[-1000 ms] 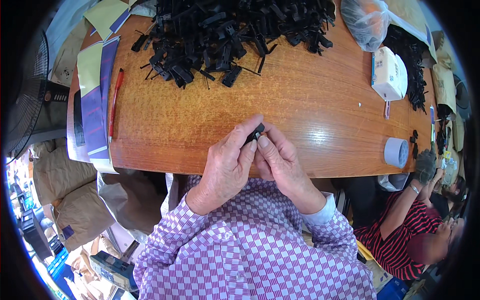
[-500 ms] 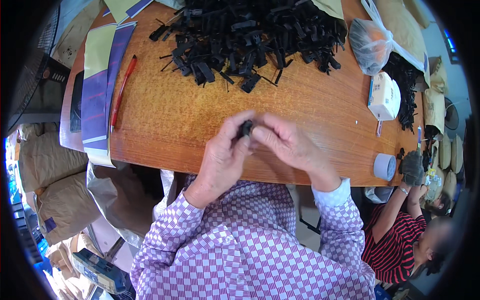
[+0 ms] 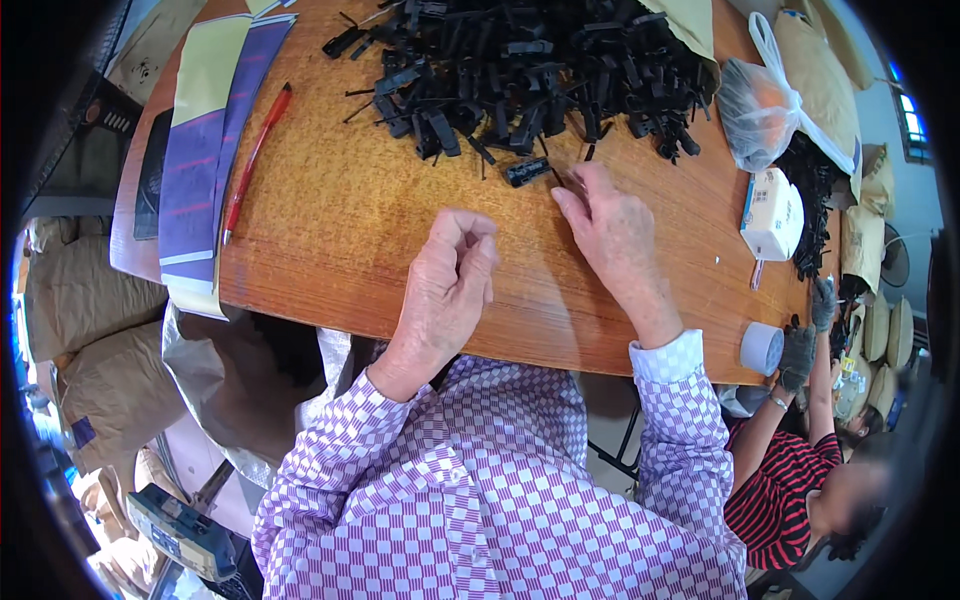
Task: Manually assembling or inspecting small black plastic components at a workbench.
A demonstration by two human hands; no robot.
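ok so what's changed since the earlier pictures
The right hand has come away from the left hand and moved forward, its thumb and fingers now by the near edge of the pile of black parts. The left hand is curled alone; the small black part they held no longer shows, and its fingers may hide it. The red pen lies as before.

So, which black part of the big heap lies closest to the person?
The chunky black part at the heap's front, just left of the right hand's fingertips; the heap's other parts lie farther back.
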